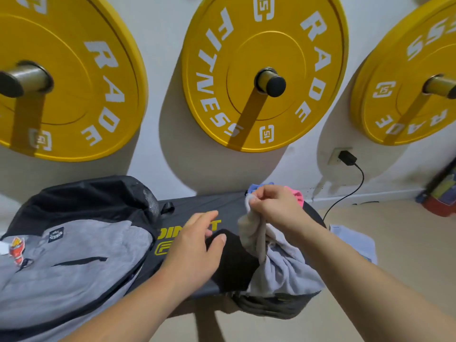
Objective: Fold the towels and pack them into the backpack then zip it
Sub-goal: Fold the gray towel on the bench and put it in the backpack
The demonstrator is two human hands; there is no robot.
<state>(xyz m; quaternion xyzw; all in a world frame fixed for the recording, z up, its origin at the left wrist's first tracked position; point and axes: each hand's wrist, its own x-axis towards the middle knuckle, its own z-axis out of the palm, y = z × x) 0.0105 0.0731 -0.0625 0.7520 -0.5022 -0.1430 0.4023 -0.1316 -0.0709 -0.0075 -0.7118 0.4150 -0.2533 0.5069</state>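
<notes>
Both forearms reached in from the bottom edge toward a dark padded bench [197, 203]. Left hand [195, 245] lay released, fingers straight and slightly spread, palm down over the bench's yellow lettering, its thumb resting on the upper edge of a black towel [234, 265]. That towel was a dark, crumpled heap at five o'clock from the left hand, between the two wrists.

Right hand [274, 206] was clenched on a pale grey towel [283, 267], thumb and curled fingers pinching a whitish corner and holding it up off the bench. From the pinch the cloth hung toward six o'clock as a twisted, bunched strand, then spread into a soft wrinkled mound at the bench's near end, lying against the black towel's right side.

Behind the right hand's knuckles, at eleven and one o'clock, a blue cloth [254, 187] and a pink cloth [297, 196] peeked out, mostly hidden.

At nine o'clock from the left hand, a grey and black backpack [74, 255] lay on the bench, near the fingers but untouched and apart from both towels. Whether its main zip was open could not be told.

On the wall at twelve o'clock hung yellow weight plates [271, 45]; at two o'clock a black charger [347, 157] sat in a socket.
</notes>
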